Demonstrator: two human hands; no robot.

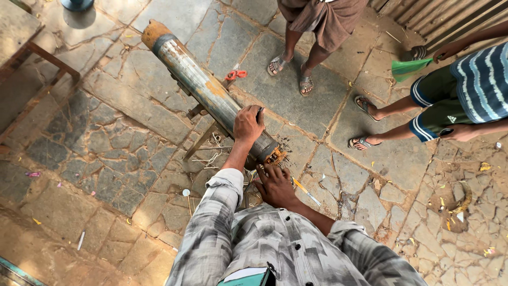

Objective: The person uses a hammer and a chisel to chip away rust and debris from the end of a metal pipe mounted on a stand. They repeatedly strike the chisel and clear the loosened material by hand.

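Left hand: we see our left hand [247, 124] laid over the top of the pipe [209, 90], fingers curled round a small dark thing that we cannot make out; the grip looks clenched.
Right hand: our right hand [275, 185] sits just below the pipe's near end, fingers spread against something hidden under it; we cannot tell whether it grips or only presses.
Where the pipe is: it lies slanting across the stone floor [106, 153], raised on a low wooden stand [203, 135], its far end capped in rust-brown and its near end right by our hands.
How the pipe looks: long, round, grey metal, streaked with rust and orange patches, a darker band close to each end; the near end has frayed orange-brown bits around it.
Risk of rolling: we judge the round pipe could turn or slip off the stand if our left hand eases, since only that hand steadies it from above.
Risk to fingers: our right hand is close under the heavy near end, so a drop or shift could pinch it.
Risk to bystanders: two people stand near in sandals [304, 82], feet well within reach of a rolling pipe.
Loose things: a yellow-handled tool [306, 190] lies beside our right hand, and thin sticks lie under the stand; either could be kicked or trip us.
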